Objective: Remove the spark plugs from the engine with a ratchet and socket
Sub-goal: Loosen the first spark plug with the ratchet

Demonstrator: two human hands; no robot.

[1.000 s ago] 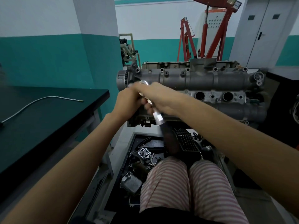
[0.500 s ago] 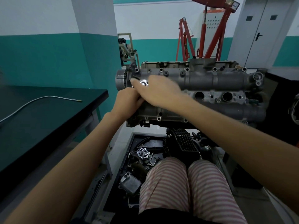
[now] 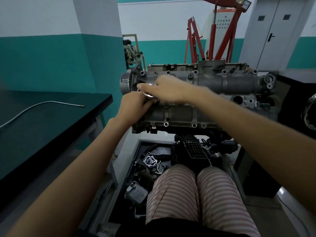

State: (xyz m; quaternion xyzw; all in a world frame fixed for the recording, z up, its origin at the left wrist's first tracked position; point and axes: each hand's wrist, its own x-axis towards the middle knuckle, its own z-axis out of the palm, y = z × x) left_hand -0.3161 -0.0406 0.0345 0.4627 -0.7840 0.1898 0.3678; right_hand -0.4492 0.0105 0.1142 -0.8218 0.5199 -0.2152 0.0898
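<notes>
So, head cam is the only view, and everything sits relative to the grey cast-metal engine (image 3: 196,100) on its stand straight ahead. Both hands are bunched up at the engine's left end, over the leftmost plug hole. The right hand (image 3: 168,90) reaches across the top of the engine with its fingers curled over the shiny chrome ratchet (image 3: 148,93), which only peeks out from under it. The left hand (image 3: 135,106) comes up from below, touching the right one, fingers wrapped around the ratchet head or socket area; I can't tell exactly what it pinches since the right hand covers it. No spark plug is visible, presumably still down the well. One open round plug hole (image 3: 237,99) shows toward the engine's right end.

My take on doing this step right: keep the socket dead square down the well, steady the head with the left hand, and swing in short smooth strokes so it doesn't cock sideways and crack the porcelain.

Left of the engine there's a dark-topped workbench (image 3: 51,120) with a thin bent metal rod (image 3: 39,106) on it. Below the engine is a black tray of loose engine parts (image 3: 136,168).
</notes>
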